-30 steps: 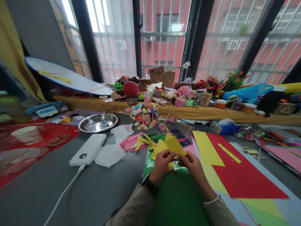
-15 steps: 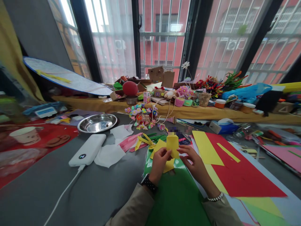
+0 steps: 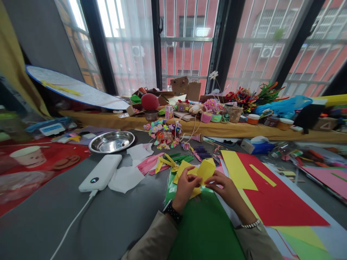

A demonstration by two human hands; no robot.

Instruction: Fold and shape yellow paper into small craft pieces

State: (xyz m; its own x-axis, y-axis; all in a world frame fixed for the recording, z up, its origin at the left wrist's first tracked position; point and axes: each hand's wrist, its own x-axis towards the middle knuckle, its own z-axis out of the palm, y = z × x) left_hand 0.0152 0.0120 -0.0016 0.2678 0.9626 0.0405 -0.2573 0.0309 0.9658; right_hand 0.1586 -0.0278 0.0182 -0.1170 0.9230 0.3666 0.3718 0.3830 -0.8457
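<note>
Between my two hands, above the green sheet (image 3: 206,224), is a small folded piece of yellow paper (image 3: 206,169), tilted to the right. My left hand (image 3: 187,184) pinches its lower left edge between thumb and fingers. My right hand (image 3: 223,187) grips its lower right corner with the fingertips. More yellow paper pieces (image 3: 181,176) lie on the green sheet just behind my left hand. Yellow strips (image 3: 168,161), green strips (image 3: 182,159) and pink paper pieces (image 3: 149,164) are spread farther back.
At left are a white power bank (image 3: 101,173) with a cable, white paper pieces (image 3: 127,178) and a metal dish (image 3: 112,142). Red paper (image 3: 284,195) and a yellow sheet (image 3: 238,171) lie at right. Colourful flower crafts (image 3: 162,133) stand before the crowded window ledge (image 3: 119,121).
The yellow paper has gone from upright and flat-facing to tilted right and partly opened. My right hand has moved in and closed on its lower corner.
</note>
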